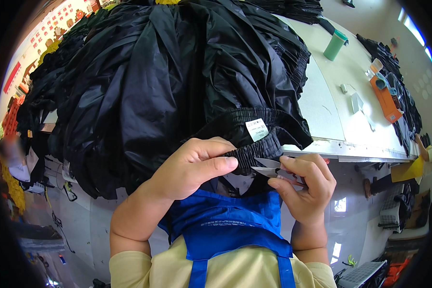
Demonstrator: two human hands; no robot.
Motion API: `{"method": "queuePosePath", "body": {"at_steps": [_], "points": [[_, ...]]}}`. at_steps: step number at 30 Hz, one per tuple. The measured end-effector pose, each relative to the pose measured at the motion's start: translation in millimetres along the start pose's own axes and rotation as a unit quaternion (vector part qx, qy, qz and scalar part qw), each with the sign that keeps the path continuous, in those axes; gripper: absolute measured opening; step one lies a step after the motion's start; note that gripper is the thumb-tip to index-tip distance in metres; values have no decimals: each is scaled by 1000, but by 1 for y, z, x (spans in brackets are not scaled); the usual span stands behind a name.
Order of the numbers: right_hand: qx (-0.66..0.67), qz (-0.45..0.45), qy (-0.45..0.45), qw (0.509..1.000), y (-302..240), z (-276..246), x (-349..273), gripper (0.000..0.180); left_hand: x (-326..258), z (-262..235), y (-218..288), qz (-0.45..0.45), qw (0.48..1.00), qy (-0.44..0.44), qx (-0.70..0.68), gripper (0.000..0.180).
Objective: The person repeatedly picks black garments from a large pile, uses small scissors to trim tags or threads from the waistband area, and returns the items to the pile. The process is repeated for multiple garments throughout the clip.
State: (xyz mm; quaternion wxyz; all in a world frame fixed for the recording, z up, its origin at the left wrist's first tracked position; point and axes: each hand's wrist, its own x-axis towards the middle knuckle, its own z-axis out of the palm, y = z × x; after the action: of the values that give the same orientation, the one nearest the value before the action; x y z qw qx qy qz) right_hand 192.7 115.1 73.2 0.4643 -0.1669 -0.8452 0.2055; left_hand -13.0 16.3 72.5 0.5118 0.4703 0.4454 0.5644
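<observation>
My left hand (197,165) pinches the gathered elastic waistband (254,151) of a shiny black garment between thumb and fingers. A white label (257,130) is sewn inside that waistband. Just right of the band, my right hand (306,180) grips small thread snips (273,170), their two pointed blades parted and aimed left at the band's edge. Whether the blades touch the fabric I cannot tell. The rest of the garment runs into a big heap of black garments (163,77) on the table in front of me.
On the pale table (321,96) to the right stand a green lidded cup (335,45) and an orange box (385,98). More black garments lie along its far right side. A person in yellow (413,168) is at the right edge, another (17,158) at the left. A blue apron (225,216) covers my lap.
</observation>
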Motion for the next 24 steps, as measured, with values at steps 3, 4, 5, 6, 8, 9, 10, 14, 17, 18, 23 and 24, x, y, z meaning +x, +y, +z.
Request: {"method": "queuePosePath", "body": {"at_steps": [3, 4, 5, 6, 8, 9, 10, 14, 17, 18, 23, 24], "points": [[12, 10, -19, 1000, -2, 2, 4, 35, -1, 1, 2, -4, 999, 1, 36, 23], [10, 5, -16, 1000, -3, 3, 4, 34, -1, 0, 2, -2, 999, -2, 43, 23], [9, -1, -13, 1000, -4, 4, 5, 34, -1, 0, 2, -1, 999, -4, 50, 23], [8, -6, -10, 1000, -5, 5, 5, 34, -1, -1, 2, 1, 998, -6, 58, 24], [10, -19, 5, 1000, -4, 9, 4, 33, -1, 0, 0, 24, 998, -2, 59, 24], [11, -25, 12, 1000, -3, 11, 3, 32, -1, 1, -1, 36, 998, 0, 60, 24], [41, -31, 7, 999, -2, 11, 3, 32, -2, 1, -2, 30, 998, -1, 48, 24], [69, 7, 10, 998, 4, 6, 0, 32, -3, -2, -3, 22, 999, -1, 42, 24], [74, 35, 14, 997, 9, 6, 2, 33, -5, 1, 2, 17, 997, 4, 69, 25], [80, 37, 10, 996, 9, 6, 3, 33, -5, 3, 3, 13, 997, 6, 77, 25], [94, 31, 7, 995, 9, 11, 4, 33, -4, 4, 2, 49, 991, 3, 124, 25], [94, 37, 8, 995, 8, 12, 4, 33, -4, 3, 1, 50, 992, 4, 119, 25]]}}
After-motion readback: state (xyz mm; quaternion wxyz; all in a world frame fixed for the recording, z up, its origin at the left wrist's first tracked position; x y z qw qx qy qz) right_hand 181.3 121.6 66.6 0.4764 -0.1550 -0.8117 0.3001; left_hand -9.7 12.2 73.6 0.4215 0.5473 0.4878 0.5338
